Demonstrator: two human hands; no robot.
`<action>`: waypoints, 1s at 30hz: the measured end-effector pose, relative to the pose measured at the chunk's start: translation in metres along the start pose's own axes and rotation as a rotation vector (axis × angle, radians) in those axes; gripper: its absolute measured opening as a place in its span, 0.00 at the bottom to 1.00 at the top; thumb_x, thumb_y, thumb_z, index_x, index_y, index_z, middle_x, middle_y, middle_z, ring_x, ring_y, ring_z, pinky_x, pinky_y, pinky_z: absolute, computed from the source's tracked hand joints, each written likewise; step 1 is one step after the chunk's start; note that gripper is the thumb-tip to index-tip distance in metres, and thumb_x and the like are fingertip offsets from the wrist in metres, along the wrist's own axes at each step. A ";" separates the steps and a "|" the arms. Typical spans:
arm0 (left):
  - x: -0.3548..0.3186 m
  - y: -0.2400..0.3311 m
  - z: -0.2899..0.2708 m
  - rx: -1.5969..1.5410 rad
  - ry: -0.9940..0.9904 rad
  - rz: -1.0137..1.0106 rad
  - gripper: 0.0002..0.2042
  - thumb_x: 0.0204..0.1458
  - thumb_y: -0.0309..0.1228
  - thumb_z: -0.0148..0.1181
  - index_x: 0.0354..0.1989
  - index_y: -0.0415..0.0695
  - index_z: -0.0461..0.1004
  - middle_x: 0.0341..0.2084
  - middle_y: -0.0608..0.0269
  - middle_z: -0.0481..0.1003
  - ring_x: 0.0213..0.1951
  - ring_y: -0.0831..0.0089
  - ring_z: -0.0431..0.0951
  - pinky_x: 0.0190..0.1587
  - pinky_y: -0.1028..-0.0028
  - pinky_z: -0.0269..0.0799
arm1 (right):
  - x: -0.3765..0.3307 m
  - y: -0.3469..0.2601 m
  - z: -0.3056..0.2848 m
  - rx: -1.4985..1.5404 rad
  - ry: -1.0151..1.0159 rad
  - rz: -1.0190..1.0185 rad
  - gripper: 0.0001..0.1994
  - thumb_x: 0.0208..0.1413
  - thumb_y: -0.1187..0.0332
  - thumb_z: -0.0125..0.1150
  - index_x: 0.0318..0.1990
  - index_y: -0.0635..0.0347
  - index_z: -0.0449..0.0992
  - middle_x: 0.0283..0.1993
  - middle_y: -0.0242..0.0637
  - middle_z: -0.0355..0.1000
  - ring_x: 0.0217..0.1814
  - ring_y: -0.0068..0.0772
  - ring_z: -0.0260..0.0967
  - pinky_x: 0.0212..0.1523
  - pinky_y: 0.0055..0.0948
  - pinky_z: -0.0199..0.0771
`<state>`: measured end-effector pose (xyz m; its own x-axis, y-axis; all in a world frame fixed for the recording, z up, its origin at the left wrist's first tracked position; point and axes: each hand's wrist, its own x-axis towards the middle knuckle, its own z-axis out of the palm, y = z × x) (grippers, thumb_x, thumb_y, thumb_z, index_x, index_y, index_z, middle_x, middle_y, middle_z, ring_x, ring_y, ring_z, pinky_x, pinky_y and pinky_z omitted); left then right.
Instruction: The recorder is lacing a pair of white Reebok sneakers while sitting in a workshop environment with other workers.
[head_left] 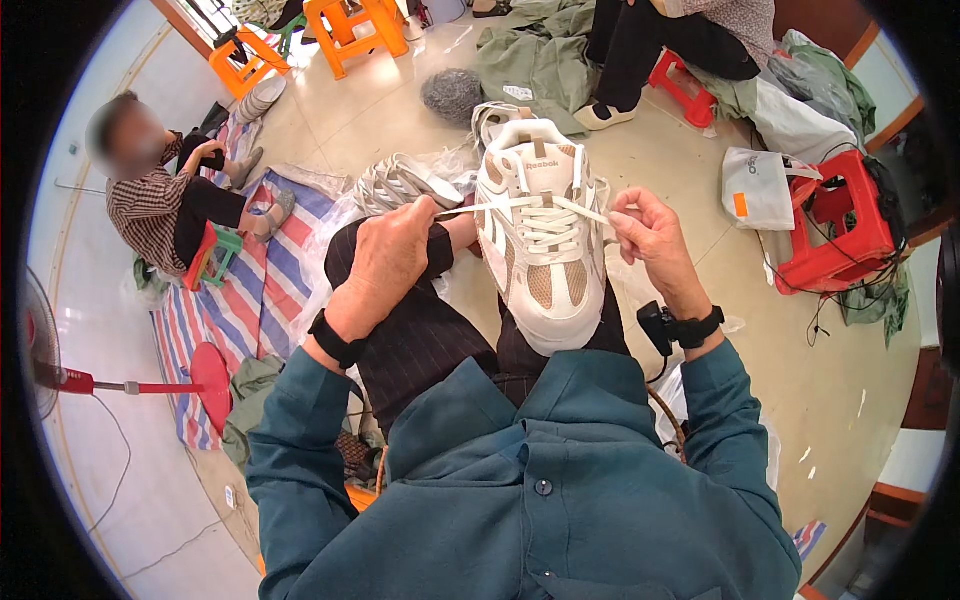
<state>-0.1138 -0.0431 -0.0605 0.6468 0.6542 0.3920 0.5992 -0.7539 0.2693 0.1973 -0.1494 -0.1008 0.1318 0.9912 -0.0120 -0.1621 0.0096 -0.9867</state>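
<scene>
Thumb and finger of the left hand [388,255] are closed on one strand of a cream lace [480,207]; the right hand [655,245] pinches the other. The laced white-and-tan shoe [552,322] sits at the lap's knee edge, toe toward the person. A red fan base [210,385] stands by the striped sheet's [275,235] near edge.

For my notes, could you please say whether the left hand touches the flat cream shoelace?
Touching: in the head view, the left hand pinches the shoelace, which stretches from there to the white-and-tan sneaker.
</scene>
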 end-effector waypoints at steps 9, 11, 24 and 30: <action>-0.008 -0.006 -0.001 0.260 -0.028 0.059 0.06 0.44 0.20 0.51 0.31 0.42 0.66 0.22 0.56 0.72 0.30 0.58 0.77 0.32 0.63 0.72 | -0.007 0.017 -0.012 0.047 0.007 -0.025 0.03 0.58 0.71 0.56 0.37 0.57 0.69 0.21 0.20 0.60 0.17 0.11 0.54 0.18 0.14 0.55; -0.010 -0.013 0.002 0.267 -0.012 0.054 0.06 0.44 0.20 0.51 0.31 0.42 0.66 0.22 0.56 0.72 0.30 0.58 0.77 0.31 0.62 0.71 | -0.007 0.018 -0.013 -0.010 0.026 -0.027 0.03 0.58 0.71 0.56 0.36 0.57 0.69 0.21 0.19 0.60 0.18 0.11 0.55 0.19 0.15 0.56; -0.103 -0.088 -0.045 0.439 -0.065 -0.212 0.02 0.48 0.20 0.49 0.28 0.40 0.64 0.20 0.48 0.70 0.25 0.49 0.75 0.26 0.57 0.67 | -0.053 0.059 -0.075 -1.278 0.317 -0.294 0.04 0.57 0.73 0.48 0.35 0.63 0.69 0.31 0.47 0.68 0.33 0.55 0.67 0.32 0.46 0.67; -0.174 -0.117 -0.060 0.488 -0.157 -0.406 0.00 0.50 0.21 0.48 0.29 0.39 0.65 0.18 0.45 0.70 0.26 0.47 0.75 0.25 0.56 0.66 | -0.089 0.079 -0.119 -1.464 0.368 -0.187 0.04 0.57 0.73 0.47 0.32 0.63 0.67 0.32 0.47 0.65 0.36 0.53 0.66 0.35 0.45 0.67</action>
<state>-0.3249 -0.0719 -0.1073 0.3631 0.9100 0.2002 0.9318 -0.3552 -0.0754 0.2894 -0.2530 -0.1974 0.3048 0.9014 0.3074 0.9376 -0.2275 -0.2628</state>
